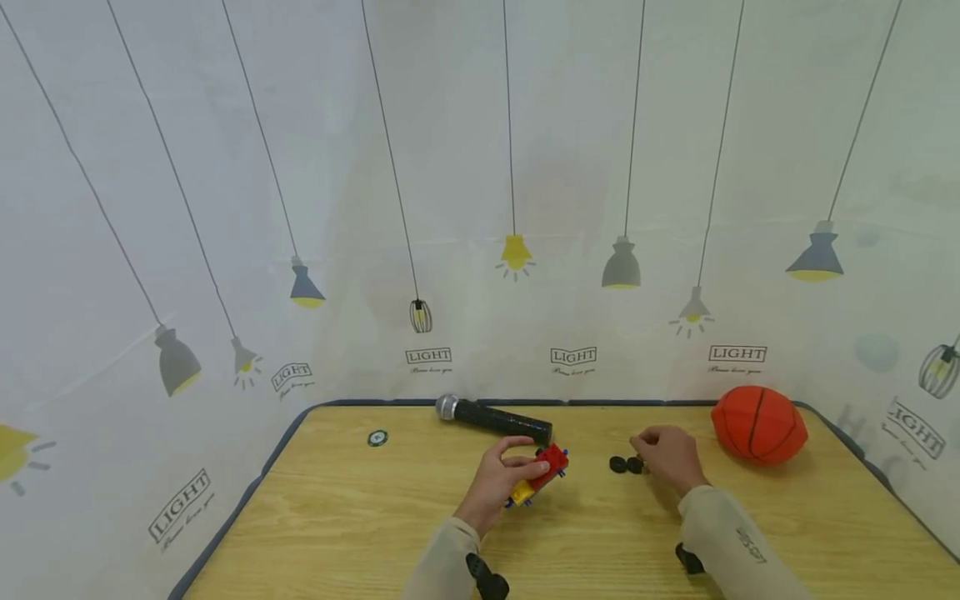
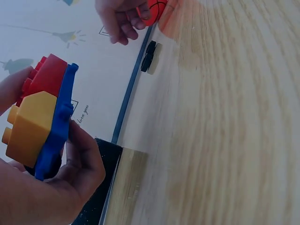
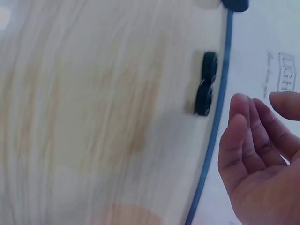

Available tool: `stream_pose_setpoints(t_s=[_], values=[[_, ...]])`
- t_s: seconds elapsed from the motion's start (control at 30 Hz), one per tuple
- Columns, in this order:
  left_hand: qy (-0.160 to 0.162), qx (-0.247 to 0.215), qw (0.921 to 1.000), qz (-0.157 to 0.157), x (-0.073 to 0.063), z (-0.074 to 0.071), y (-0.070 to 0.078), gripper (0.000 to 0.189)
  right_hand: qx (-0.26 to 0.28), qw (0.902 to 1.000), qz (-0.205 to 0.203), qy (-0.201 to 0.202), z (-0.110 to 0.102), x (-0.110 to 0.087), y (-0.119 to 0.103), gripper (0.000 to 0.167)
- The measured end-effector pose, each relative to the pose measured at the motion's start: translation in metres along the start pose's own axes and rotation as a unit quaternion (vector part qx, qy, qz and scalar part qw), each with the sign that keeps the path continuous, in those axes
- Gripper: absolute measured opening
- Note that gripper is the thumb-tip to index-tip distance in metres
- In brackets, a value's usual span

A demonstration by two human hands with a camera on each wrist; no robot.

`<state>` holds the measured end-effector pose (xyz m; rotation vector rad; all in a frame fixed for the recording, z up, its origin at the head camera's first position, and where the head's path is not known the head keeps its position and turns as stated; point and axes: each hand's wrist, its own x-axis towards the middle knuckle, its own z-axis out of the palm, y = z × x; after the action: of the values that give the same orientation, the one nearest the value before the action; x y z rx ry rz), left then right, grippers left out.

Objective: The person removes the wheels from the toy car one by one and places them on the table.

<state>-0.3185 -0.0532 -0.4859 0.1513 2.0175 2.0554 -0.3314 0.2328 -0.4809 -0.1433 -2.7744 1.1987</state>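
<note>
My left hand [image 1: 495, 482] holds a toy block car [image 1: 553, 458] above the table, thumb on one side and fingers on the other. Red bricks [image 2: 49, 75] and a yellow brick [image 2: 33, 124] sit on its blue base [image 2: 58, 122]. A black wheel [image 2: 55, 168] shows beneath the base, partly hidden by the fingers. Over to the right, my right hand [image 1: 670, 457] hovers beside two black wheels [image 1: 618, 464] lying side by side on the table. In the right wrist view its fingers [image 3: 253, 140] are loosely bent, with nothing between them and the thumb.
Behind the toy car lies a black microphone [image 1: 495, 418] with a silver head. A red ball [image 1: 760, 425] with black lines is at the back right of the wooden table [image 1: 337, 517]. One small round disc [image 1: 377, 437] lies at the back left. Printed sheeting [image 1: 450, 167] encloses the table.
</note>
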Motion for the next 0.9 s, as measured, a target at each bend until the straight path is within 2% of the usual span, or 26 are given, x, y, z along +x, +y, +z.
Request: stream_pose_setpoints(t_s=[0.13,0.27,0.43,0.53,0.67,0.9], values=[[0.004,0.004,1.0000,0.005,0.000,0.001,0.001,0.057,0.056,0.9977,-0.002,-0.039,0.006,-0.005,-0.016,0.025],[0.003,0.005,0.9999,0.010,-0.002,0.002,0.002,0.055,0.105,0.9893,-0.022,-0.099,0.017,-0.010,-0.030,0.025],[-0.008,0.008,0.9998,0.017,-0.003,0.003,0.003,0.054,0.136,0.9680,-0.084,-0.193,0.026,-0.017,-0.046,0.043],[-0.016,0.019,0.9995,0.020,-0.003,0.003,0.003,0.054,0.140,0.9564,-0.115,-0.229,0.029,-0.018,-0.052,0.048],[-0.023,0.039,0.9986,0.027,-0.004,0.004,0.003,0.054,0.130,0.9496,-0.147,-0.245,0.031,-0.018,-0.056,0.045],[-0.035,0.056,0.9970,0.042,-0.005,0.002,0.003,0.056,0.135,0.9510,-0.161,-0.226,0.033,-0.021,-0.058,0.043]])
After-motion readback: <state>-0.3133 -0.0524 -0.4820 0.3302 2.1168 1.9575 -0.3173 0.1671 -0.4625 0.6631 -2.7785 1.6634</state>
